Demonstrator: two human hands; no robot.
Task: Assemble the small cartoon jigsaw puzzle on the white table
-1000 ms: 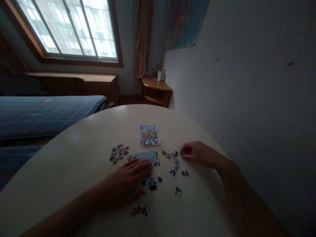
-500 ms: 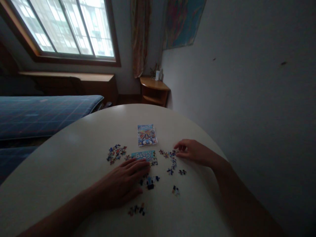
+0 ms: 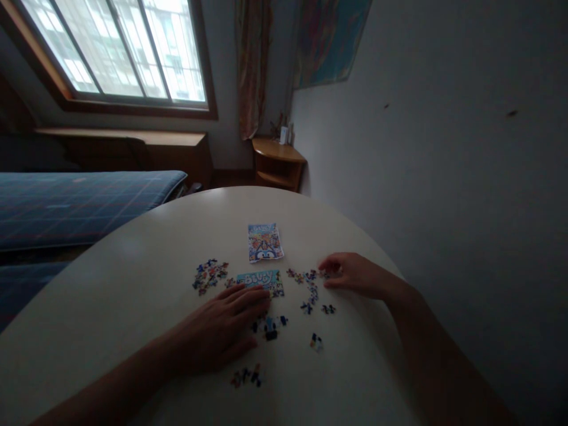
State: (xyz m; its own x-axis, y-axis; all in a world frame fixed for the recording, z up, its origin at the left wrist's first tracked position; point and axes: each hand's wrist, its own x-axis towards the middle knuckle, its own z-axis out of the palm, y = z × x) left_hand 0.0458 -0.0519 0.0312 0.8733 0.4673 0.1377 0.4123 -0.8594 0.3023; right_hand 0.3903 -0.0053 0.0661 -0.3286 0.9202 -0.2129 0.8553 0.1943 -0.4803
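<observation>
Taking the card [image 3: 266, 278] as the middle of a clock dial, with twelve pointing away from us, we read large white letters on it that looked like "BLUEY". The packet [image 3: 265, 242] at twelve o'clock seemed to bear the same word above a crowded print with a blue cartoon head; its smaller print was too fine for us to read.

Our left hand [image 3: 228, 322] lay flat from seven o'clock, fingers stretched out and close together, covering the card's near left part. Our right hand [image 3: 325, 276] was at three o'clock, fingers curled around a small piece [image 3: 325, 274]; we could not tell whether the fingertips gripped it.

Just beside that hand, also at three, was a crooked chain of puzzle pieces [image 3: 313, 290]. A loose pile [image 3: 210, 276] sat at nine, a dark pair [image 3: 328, 309] at four, one bit [image 3: 316, 342] between four and five, and another group [image 3: 246, 376] at six. A blue-and-black cluster [image 3: 270, 326], nearer the card, was partly hidden by our left hand.

The frame cut off our forearms, the worktop's [image 3: 146, 260] near edge and the wall picture's [image 3: 331, 41] top.
</observation>
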